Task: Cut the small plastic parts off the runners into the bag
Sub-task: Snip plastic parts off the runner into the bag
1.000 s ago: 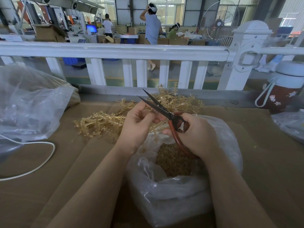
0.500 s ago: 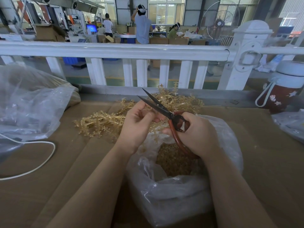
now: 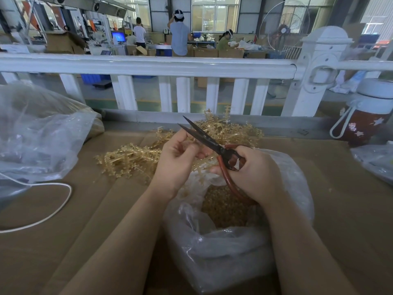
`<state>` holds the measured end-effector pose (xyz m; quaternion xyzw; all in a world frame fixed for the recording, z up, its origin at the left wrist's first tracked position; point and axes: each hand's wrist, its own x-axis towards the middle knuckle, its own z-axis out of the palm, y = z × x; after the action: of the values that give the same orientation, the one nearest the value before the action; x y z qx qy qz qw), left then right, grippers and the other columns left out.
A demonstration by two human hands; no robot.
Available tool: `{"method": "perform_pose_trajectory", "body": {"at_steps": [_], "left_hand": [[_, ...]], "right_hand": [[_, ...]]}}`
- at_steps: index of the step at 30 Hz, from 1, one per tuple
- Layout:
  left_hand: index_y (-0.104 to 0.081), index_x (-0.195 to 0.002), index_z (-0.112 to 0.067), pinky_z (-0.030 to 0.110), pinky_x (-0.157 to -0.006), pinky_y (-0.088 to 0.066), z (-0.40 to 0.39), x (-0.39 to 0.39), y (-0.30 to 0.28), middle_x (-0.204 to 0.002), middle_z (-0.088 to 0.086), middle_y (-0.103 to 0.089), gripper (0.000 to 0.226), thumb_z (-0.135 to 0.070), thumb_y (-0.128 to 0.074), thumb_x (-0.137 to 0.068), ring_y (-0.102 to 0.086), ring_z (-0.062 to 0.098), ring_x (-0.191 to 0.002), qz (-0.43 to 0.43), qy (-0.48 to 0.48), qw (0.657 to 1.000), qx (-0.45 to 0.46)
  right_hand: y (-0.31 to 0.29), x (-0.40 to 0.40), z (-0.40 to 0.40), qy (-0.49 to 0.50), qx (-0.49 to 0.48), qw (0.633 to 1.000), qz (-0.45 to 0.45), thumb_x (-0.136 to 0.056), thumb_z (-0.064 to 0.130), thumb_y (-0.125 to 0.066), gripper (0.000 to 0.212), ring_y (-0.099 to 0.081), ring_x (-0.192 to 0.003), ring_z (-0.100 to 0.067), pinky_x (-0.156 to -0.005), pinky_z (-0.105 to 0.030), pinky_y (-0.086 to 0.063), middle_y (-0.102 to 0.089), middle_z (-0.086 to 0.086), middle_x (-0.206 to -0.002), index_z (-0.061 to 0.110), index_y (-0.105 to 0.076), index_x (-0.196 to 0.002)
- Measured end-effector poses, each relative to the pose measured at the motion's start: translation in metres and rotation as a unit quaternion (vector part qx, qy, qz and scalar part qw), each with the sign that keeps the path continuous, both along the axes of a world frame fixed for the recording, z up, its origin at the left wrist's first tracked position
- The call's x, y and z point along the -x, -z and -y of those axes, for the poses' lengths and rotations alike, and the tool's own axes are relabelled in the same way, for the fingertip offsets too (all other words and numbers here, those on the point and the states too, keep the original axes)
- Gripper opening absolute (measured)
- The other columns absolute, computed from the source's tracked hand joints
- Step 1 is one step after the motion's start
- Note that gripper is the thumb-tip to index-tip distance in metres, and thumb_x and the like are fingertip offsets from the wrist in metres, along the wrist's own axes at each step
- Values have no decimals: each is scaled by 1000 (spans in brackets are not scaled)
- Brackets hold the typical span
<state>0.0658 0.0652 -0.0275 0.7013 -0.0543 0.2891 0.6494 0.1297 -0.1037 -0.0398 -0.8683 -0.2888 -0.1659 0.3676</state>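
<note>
Two hands work above an open clear plastic bag point(image 3: 234, 252) of cut amber parts. The left hand point(image 3: 176, 165) pinches a thin runner point(image 3: 202, 165); the right hand point(image 3: 253, 173) grips red-handled scissors point(image 3: 212, 143), blades parted. Runners look light, springy, brittle; best held near each cut.

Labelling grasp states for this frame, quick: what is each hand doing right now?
Left hand: fingers curled, pinching a piece of runner over the bag.
Right hand: gripping the scissors by the red handles, blades apart.
</note>
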Motion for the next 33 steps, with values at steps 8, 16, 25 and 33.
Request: {"method": "perform_pose_trajectory", "body": {"at_steps": [8, 16, 25, 33], "left_hand": [[-62, -86, -11, 15, -61, -50, -1, 2, -3, -67, -1, -71, 18, 2, -54, -96, -66, 7, -61, -33, 22, 993, 108], [-62, -87, -7, 15, -60, -50, 1, 3, -5, -70, 3, -73, 14, 0, -56, -97, -65, 7, -61, -51, 42, 994, 87], [-61, -107, -12, 21, -62, -54, 0, 2, -8, -94, 13, -74, 43, -21, -79, -68, -69, 13, -69, -129, 69, 976, 158], [-64, -107, 0, 19, -52, -50, -6, 6, -8, -88, 10, -73, 39, -10, -76, -70, -65, 12, -61, -268, 187, 926, 190]], "right_hand": [[-2, -2, 0, -24, -145, 983, -111, -51, 91, -66, 61, -65, -68, 2, -58, -22, -44, -69, 22, -72, 34, -70, -74], [-8, 0, -3, -73, -165, 964, -195, -77, 34, -86, 14, -67, -63, 0, -53, -9, -46, -73, 12, -71, 28, -73, -75], [-13, 1, -3, -70, -227, 938, -252, -83, 18, -81, 7, -71, -65, -10, -63, -17, -56, -74, 5, -71, 17, -75, -80], [-18, 3, 3, -94, -335, 896, -275, -87, 13, -77, 23, -65, -59, -9, -58, -21, -52, -71, 1, -70, 25, -75, -68]]}}
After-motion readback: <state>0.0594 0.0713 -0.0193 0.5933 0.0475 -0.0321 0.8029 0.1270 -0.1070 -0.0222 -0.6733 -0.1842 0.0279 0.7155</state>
